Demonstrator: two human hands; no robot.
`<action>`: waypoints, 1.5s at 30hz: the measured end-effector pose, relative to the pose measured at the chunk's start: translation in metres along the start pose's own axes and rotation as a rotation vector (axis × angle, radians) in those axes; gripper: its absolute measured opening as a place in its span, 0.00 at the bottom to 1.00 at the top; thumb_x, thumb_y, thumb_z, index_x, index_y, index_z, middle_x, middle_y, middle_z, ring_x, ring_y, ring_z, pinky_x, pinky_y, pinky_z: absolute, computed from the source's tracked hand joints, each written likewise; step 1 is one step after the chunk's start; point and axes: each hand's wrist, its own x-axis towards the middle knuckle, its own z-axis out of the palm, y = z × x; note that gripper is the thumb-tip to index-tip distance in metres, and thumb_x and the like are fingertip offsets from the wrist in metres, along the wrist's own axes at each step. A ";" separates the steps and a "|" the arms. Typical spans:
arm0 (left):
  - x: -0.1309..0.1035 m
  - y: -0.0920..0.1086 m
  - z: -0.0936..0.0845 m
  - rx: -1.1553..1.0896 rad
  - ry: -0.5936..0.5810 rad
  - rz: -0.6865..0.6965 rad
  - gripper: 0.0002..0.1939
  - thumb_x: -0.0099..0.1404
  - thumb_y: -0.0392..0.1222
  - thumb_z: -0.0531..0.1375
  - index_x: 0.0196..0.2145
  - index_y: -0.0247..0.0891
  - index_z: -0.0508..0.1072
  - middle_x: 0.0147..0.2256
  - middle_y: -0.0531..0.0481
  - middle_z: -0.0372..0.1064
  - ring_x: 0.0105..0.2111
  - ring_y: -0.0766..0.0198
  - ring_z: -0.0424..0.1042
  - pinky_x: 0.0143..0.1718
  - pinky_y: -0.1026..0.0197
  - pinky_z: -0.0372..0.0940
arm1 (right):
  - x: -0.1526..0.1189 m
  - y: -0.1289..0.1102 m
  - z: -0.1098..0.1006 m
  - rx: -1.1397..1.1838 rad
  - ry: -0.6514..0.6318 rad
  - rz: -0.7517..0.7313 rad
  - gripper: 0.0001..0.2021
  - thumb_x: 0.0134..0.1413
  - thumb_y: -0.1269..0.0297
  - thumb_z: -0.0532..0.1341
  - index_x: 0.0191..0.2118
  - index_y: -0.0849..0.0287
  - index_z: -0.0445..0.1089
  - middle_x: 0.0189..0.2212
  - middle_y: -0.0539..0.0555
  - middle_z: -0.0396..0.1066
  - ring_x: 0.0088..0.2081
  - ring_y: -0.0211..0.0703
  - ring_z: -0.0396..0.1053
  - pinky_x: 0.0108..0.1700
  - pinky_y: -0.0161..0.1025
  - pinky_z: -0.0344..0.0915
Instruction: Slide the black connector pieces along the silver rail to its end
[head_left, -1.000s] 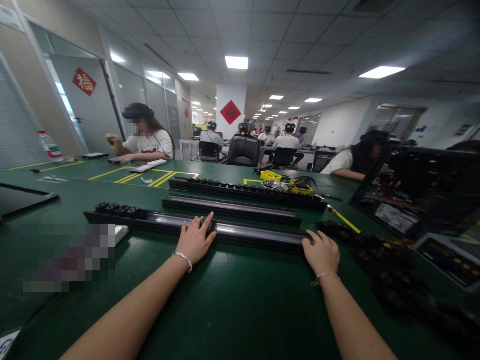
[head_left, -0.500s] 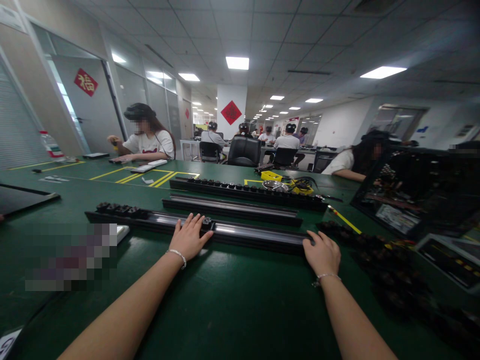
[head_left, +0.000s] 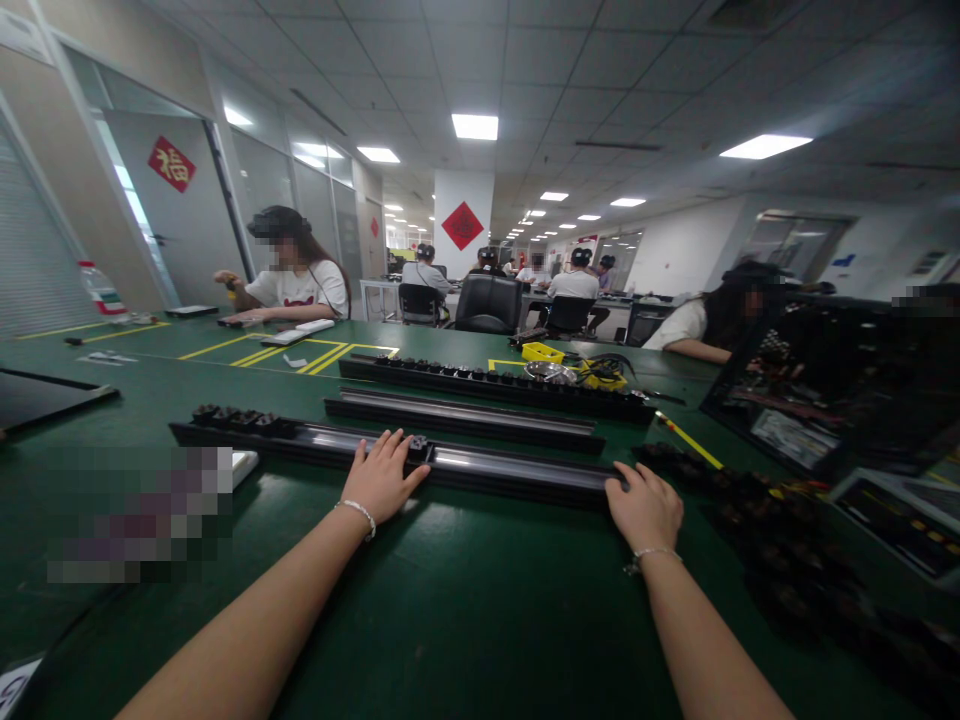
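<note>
A long black rail (head_left: 517,470) with a shiny channel lies across the green table in front of me. My left hand (head_left: 384,478) rests on its middle, fingers spread, beside a small black block (head_left: 418,447) seated in the channel; whether the fingers touch the block I cannot tell. Several similar black blocks (head_left: 236,417) sit in the rail's left end. Around the rail's right end, my right hand (head_left: 646,507) is closed, thumb at the near side and fingers curled over the tip.
Beyond lie a second rail (head_left: 465,412) and a third rail (head_left: 495,375) filled with blocks. A heap of black parts (head_left: 795,560) is at right, near an open black case (head_left: 802,390). Yellow trays (head_left: 543,352) and a metal bowl (head_left: 551,372) stand behind. Co-workers sit at left and right.
My left hand and the small block beside it have shifted slightly to the right along the rail. My right hand stays on the rail's end.
</note>
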 end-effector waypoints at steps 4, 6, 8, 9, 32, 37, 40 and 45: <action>-0.001 0.002 -0.001 0.000 -0.012 0.004 0.34 0.61 0.61 0.40 0.58 0.38 0.56 0.60 0.45 0.51 0.61 0.54 0.44 0.59 0.44 0.40 | -0.001 0.000 0.000 0.004 0.003 0.002 0.24 0.51 0.56 0.45 0.51 0.52 0.66 0.54 0.56 0.59 0.55 0.54 0.52 0.55 0.54 0.48; -0.001 0.003 -0.002 -0.002 -0.019 0.002 0.34 0.61 0.61 0.41 0.58 0.38 0.56 0.60 0.45 0.50 0.61 0.55 0.43 0.59 0.44 0.39 | -0.001 0.000 0.000 0.003 -0.003 -0.002 0.24 0.51 0.55 0.45 0.51 0.53 0.66 0.54 0.56 0.59 0.55 0.55 0.52 0.55 0.55 0.48; -0.001 0.003 -0.002 -0.006 -0.021 0.002 0.33 0.61 0.61 0.41 0.57 0.39 0.57 0.60 0.45 0.50 0.61 0.55 0.43 0.59 0.44 0.39 | 0.000 0.000 0.000 0.005 -0.007 0.000 0.24 0.52 0.55 0.45 0.51 0.53 0.66 0.54 0.56 0.59 0.55 0.55 0.52 0.55 0.56 0.47; -0.001 0.003 -0.002 -0.008 -0.019 0.002 0.33 0.61 0.61 0.41 0.57 0.39 0.57 0.60 0.45 0.50 0.61 0.55 0.43 0.59 0.44 0.39 | 0.000 0.000 0.001 0.007 -0.008 0.002 0.24 0.52 0.55 0.45 0.51 0.52 0.66 0.54 0.56 0.59 0.55 0.55 0.52 0.55 0.56 0.47; -0.001 0.008 0.002 0.004 0.009 0.046 0.34 0.61 0.61 0.40 0.57 0.37 0.56 0.60 0.46 0.51 0.60 0.54 0.45 0.58 0.42 0.41 | -0.012 -0.025 -0.005 -0.109 -0.180 -0.218 0.27 0.58 0.50 0.37 0.57 0.50 0.58 0.59 0.49 0.54 0.61 0.50 0.43 0.59 0.60 0.34; -0.001 0.008 0.002 0.012 0.015 0.049 0.34 0.61 0.61 0.39 0.57 0.38 0.56 0.60 0.46 0.51 0.60 0.53 0.46 0.58 0.42 0.41 | -0.021 -0.034 -0.007 -0.109 -0.258 -0.423 0.26 0.58 0.49 0.37 0.59 0.49 0.54 0.60 0.48 0.51 0.61 0.48 0.44 0.60 0.57 0.35; -0.001 0.009 0.002 0.013 0.023 0.052 0.34 0.61 0.61 0.39 0.57 0.38 0.57 0.59 0.47 0.52 0.60 0.53 0.46 0.58 0.42 0.42 | -0.031 -0.044 -0.007 -0.105 -0.290 -0.552 0.27 0.58 0.48 0.38 0.60 0.49 0.52 0.61 0.48 0.48 0.62 0.47 0.41 0.60 0.56 0.34; -0.002 0.009 0.003 0.010 0.020 0.049 0.34 0.61 0.62 0.39 0.57 0.39 0.57 0.59 0.47 0.52 0.60 0.54 0.47 0.58 0.42 0.42 | -0.039 -0.052 -0.007 -0.090 -0.318 -0.610 0.27 0.57 0.48 0.40 0.60 0.49 0.50 0.62 0.48 0.46 0.62 0.47 0.40 0.60 0.56 0.32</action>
